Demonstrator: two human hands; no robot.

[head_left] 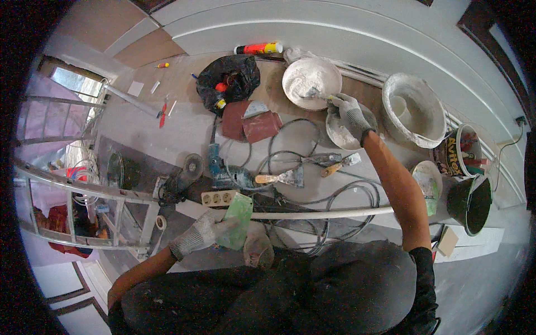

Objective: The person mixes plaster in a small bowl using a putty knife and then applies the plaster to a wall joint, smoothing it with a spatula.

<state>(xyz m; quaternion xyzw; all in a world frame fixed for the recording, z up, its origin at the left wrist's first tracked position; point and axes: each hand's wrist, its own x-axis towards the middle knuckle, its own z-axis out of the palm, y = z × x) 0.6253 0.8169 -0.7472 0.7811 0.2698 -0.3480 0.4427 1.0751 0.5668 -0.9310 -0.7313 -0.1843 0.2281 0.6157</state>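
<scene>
- Up close, left of the person's knees, the gloved left hand (205,230) is nearer than the blue power tool (226,177), its grip closed on a green flat plate (235,220).
- A clear cup (258,251) sits right by that plate, also on the near side of the power tool.
- Just in front of the power tool, here's a socket strip (219,198).
- Right beside the power tool, a wooden-handled spatula (286,177) lies among loops of dark cable (335,198).
- And out beyond the power tool, well to its right, the gloved right hand (349,111)! Its grip is curled around a small trowel (317,95), blade in white powder (304,77).
- That powder fills a pale bowl (337,74), farther than the power tool and to its right.
- Straight beyond the power tool, a black bag (237,72).
</scene>
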